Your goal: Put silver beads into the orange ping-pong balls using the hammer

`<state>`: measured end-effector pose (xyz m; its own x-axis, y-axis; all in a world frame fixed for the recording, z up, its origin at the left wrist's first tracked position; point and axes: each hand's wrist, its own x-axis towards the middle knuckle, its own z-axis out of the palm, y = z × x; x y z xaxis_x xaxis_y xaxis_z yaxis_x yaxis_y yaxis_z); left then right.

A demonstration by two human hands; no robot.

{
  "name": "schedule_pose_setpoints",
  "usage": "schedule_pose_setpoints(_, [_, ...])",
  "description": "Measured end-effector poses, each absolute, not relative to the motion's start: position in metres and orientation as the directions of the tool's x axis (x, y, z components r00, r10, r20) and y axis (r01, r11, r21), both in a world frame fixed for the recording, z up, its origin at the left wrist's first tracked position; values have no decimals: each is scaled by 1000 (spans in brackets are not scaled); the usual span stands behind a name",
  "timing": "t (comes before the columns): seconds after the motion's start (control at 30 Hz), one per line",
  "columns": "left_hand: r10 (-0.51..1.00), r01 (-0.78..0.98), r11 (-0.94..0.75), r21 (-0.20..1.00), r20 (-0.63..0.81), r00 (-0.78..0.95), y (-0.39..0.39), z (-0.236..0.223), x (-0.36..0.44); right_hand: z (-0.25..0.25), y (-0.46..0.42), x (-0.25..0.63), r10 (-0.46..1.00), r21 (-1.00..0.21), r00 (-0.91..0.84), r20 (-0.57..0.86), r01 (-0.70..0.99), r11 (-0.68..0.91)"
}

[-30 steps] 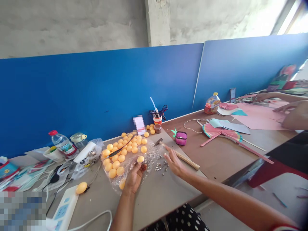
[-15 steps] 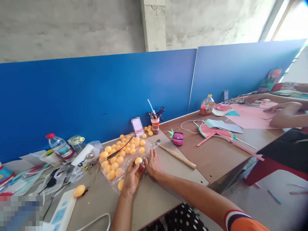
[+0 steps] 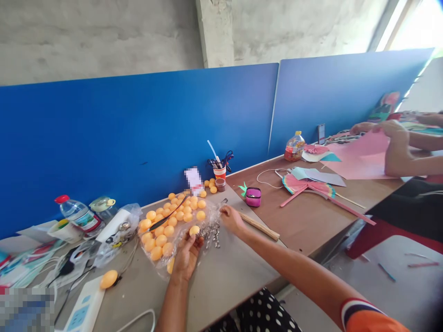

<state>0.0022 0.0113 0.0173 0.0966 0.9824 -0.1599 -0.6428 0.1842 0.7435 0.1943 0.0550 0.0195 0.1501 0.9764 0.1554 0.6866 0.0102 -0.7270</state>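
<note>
An orange ping-pong ball [image 3: 194,231] rests in the closed fingers of my left hand [image 3: 186,258], with shiny metal bits showing beside it. My right hand [image 3: 233,221] is closed in a pinch at the edge of a clear plastic bag [image 3: 215,213]. Between the hands, small silver beads [image 3: 215,236] lie bunched by the plastic. Several more orange balls [image 3: 168,230] sit on the bag to the left, with a thin black tool [image 3: 166,220] across them. Partly hidden behind my right hand lies a wooden-handled hammer [image 3: 261,226].
A power strip [image 3: 83,306], cables and a water bottle [image 3: 79,213] occupy the left side. At the back stands a cup of tools [image 3: 219,172]. To the right are a purple pouch [image 3: 253,197], a paper fan [image 3: 308,184] and another person's hands [image 3: 384,129] holding pink paper.
My right hand swept left toward the left hand, then drew back and closed at the plastic. The scattered beads are now bunched. The other person has raised the pink paper.
</note>
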Motion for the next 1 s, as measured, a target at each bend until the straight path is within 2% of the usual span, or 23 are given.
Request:
schedule_pose_setpoints(0.13, [982,-650,183,737,-173,79,10,18,3,19,52,217,992,-546,93,85,837,-31])
schedule_pose_setpoints(0.37, [985,-600,171,782,-132,108,5,22,4,12,62,198,994,-433,79,71,901,-40])
schedule_pose_setpoints(0.53, [987,-573,140,807,-70,143,4,21,4,10,70,190,994,-400,74,85,916,-34])
schedule_pose_setpoints(0.8, [972,-534,191,824,-84,218,0,23,6,2,63,194,984,-399,53,169,917,19])
schedule_pose_setpoints(1.0, [967,-540,204,817,-84,240,0,19,4,-1,66,192,984,-416,55,168,909,20])
